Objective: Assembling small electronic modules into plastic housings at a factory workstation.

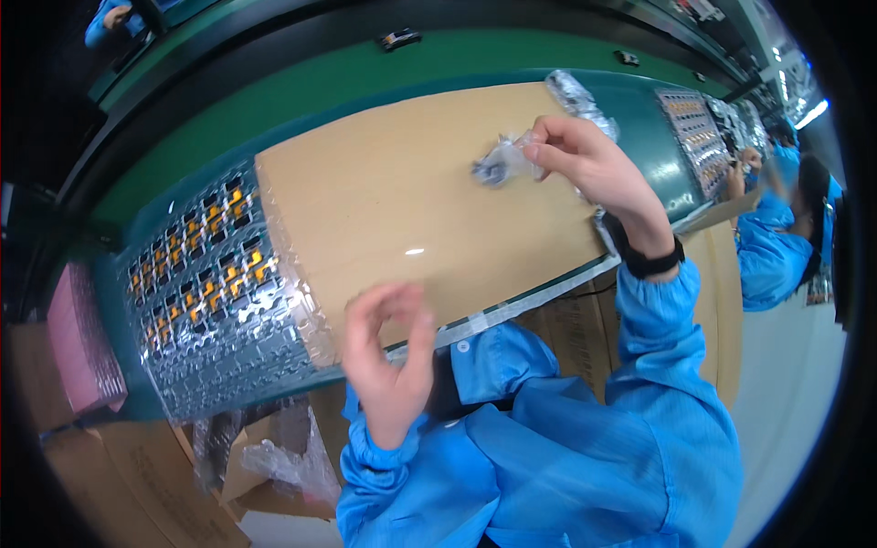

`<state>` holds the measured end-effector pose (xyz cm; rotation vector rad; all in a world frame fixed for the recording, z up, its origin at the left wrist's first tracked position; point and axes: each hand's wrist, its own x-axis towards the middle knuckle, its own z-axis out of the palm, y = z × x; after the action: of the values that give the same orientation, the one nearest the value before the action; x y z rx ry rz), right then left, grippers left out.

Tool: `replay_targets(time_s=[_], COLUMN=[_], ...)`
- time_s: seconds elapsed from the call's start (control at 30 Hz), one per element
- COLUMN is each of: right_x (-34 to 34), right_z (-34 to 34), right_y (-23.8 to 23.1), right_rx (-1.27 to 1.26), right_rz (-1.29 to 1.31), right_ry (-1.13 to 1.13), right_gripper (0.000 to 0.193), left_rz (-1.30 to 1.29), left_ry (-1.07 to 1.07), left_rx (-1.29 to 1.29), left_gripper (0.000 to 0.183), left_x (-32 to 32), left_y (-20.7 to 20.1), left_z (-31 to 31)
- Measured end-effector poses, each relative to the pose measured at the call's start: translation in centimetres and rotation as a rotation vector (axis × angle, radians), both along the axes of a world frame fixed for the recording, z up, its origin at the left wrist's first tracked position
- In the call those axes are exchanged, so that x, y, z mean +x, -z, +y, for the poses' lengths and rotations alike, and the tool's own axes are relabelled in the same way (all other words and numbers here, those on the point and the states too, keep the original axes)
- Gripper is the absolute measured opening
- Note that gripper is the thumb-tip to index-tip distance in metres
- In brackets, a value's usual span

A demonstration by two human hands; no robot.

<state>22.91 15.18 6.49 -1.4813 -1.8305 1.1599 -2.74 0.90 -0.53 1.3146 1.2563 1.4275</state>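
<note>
Between the thumb and fingertips of my right hand (592,166) hangs a small clear plastic bag (517,157). Something dark and small shows at its lower end, too blurred to name. The bag is over the right part of a tan cardboard sheet (393,201) on the bench. My left hand (391,352) is smeared by motion above the sheet's near edge. Its fingers are curved, with a gap between thumb and index finger, and nothing visible lies in it. A dark band circles my right wrist.
Left of the sheet lies a clear tray (201,265) with several black and orange parts. Pink bubble wrap (84,338) stands farther left. Clear bags (577,99) lie at the sheet's far right corner. A green conveyor (493,50) runs behind. A co-worker in blue (776,228) sits right.
</note>
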Motion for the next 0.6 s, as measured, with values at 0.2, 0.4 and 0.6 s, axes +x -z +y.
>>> replay_targets(time_s=[0.2,0.4,0.6], right_x=[-5.9,-5.3,-7.1], right_z=[-5.1,-5.3,-6.7], right_y=[1.9,5.7,6.8], right_rx=[-0.344,-0.450,0.531], right_rz=[0.826,1.027,0.264], right_ry=[-0.007,0.149,0.401], right_gripper=[0.016,0.010,0.005], left_rz=[-0.200,-0.280,-0.105], left_ry=[-0.135,-0.172,-0.304], left_rx=[-0.123,-0.174,-0.085], left_gripper=[0.044,0.049,0.058], left_x=[1.6,0.9,0.8], left_y=[0.7,1.3,1.5], left_z=[3.2,3.2,3.7])
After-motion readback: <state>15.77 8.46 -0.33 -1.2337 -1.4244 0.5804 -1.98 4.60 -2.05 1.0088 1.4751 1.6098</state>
